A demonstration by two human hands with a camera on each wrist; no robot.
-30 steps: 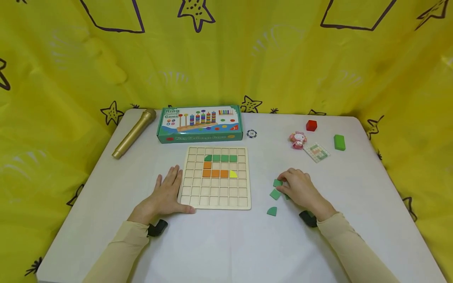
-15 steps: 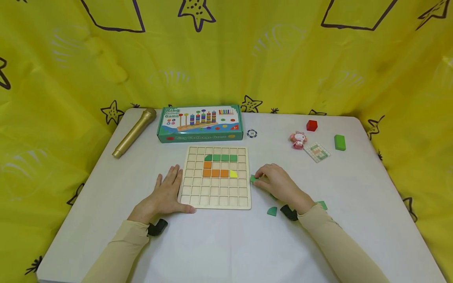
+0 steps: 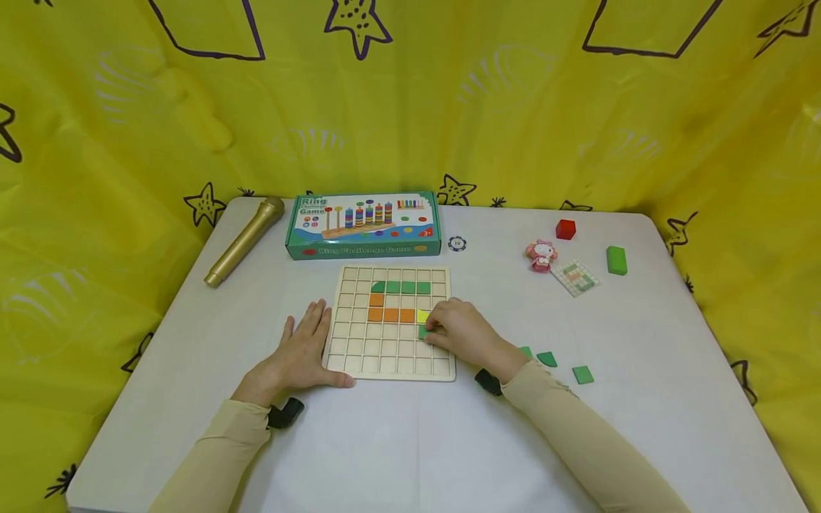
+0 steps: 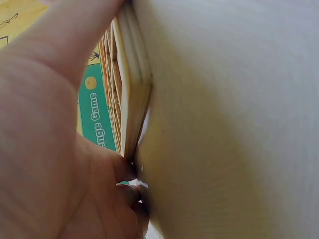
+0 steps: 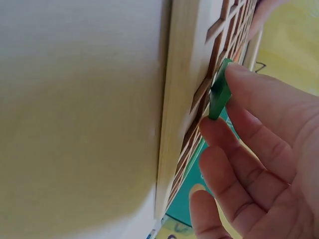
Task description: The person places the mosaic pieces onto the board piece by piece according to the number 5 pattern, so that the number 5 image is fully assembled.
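A wooden grid board (image 3: 378,365) lies on the table with green, orange and yellow tiles set in its squares. The right hand (image 3: 465,331) pinches a green tile (image 5: 220,89) between thumb and fingers, close over the board, just below the yellow quarter-round tile (image 3: 422,315). The left hand (image 3: 298,353) lies with fingers spread at the board's left side, its thumb along the near left corner. In the left wrist view, that hand (image 4: 94,164) touches the board's edge (image 4: 134,99).
Loose green tiles (image 3: 583,375) lie right of the board, partly behind the right wrist. Behind the board stands a game box (image 3: 363,226), with a gold microphone (image 3: 244,242) to its left. A pattern card (image 3: 576,277), figurine (image 3: 541,255), red block (image 3: 565,229) and green block (image 3: 616,260) sit back right.
The right hand has picked up a green tile from the loose ones and carried it left over the board. The left hand has stayed in place.
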